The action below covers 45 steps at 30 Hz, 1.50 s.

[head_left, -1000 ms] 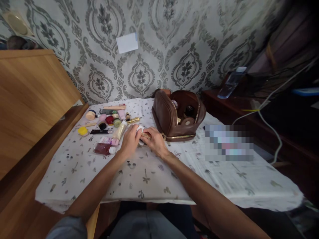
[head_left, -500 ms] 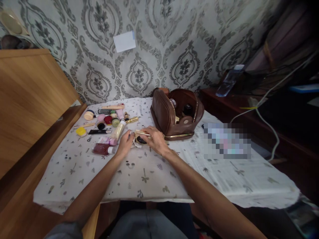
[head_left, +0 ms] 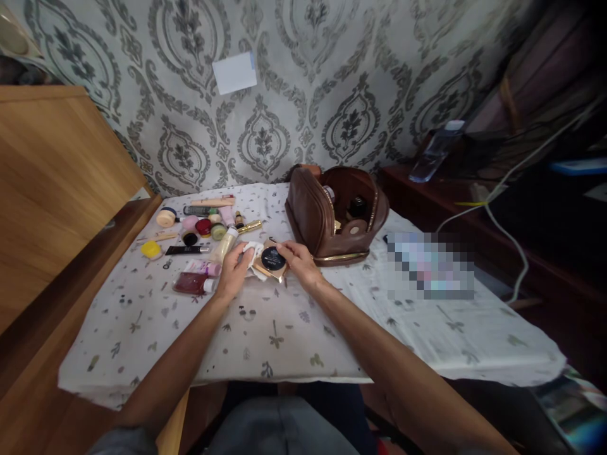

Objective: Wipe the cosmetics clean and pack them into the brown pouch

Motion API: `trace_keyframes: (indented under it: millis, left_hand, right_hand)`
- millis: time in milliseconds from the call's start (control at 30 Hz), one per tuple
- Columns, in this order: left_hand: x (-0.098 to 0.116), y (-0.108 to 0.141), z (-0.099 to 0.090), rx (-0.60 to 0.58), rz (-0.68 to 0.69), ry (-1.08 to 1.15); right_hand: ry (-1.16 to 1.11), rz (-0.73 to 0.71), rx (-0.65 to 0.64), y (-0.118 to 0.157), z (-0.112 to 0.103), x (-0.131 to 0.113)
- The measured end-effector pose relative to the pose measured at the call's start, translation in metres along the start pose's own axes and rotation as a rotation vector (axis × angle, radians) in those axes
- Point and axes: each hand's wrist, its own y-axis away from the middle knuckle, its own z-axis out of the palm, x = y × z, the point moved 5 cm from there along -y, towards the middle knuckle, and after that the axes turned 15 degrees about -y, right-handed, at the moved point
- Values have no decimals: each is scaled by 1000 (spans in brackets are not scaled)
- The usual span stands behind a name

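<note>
A gold compact with a round black label faces up between my hands, above the patterned cloth. My right hand pinches it by its right edge. In my left hand is a crumpled white tissue, pressed against the compact's left side. Just left of that hand lie a cream-coloured tube and a bottle of red liquid with a white cap. Behind my right hand stands a brown cosmetic bag, unzipped, with a few items inside.
Several jars, tubes and sticks, among them a yellow container and a black tube, cover the table's left part. A blurred-out flat object lies at right. A clear water bottle stands beyond, near a white cable.
The compact has turned from an edge-on tilt so that its black-labelled face shows. More of the white tissue is visible at my left hand. The view has shifted slightly.
</note>
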Motion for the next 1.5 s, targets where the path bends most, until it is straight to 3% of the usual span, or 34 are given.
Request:
trace_keyframes:
  millis: [167, 300, 433, 600, 833, 933, 1067, 1300, 1500]
  left_hand:
    - [4, 1, 0, -2, -13, 55]
    - [-3, 1, 4, 1, -50, 136]
    - [-3, 2, 0, 107, -69, 81]
    - [12, 6, -4, 78, 10, -73]
    - [26, 12, 3, 87, 356, -325]
    - [25, 12, 5, 79, 390, -416]
    - [27, 9, -4, 125, 373, -350]
    - [31, 7, -15, 188, 267, -210]
    - [29, 9, -17, 247, 278, -230]
  right_hand:
    - [-281, 304, -116, 10, 15, 3]
    - [-463, 425, -233, 17, 28, -1]
    - [-636, 437, -72, 12, 25, 4]
    - [-666, 364, 95, 6, 13, 11]
    - [-713, 360, 197, 9, 15, 13]
    - [-741, 385, 150, 11, 19, 11]
    - [-753, 430, 41, 14, 21, 7]
    - [-759, 458, -3, 13, 19, 4]
    - [-737, 466, -64, 13, 20, 2]
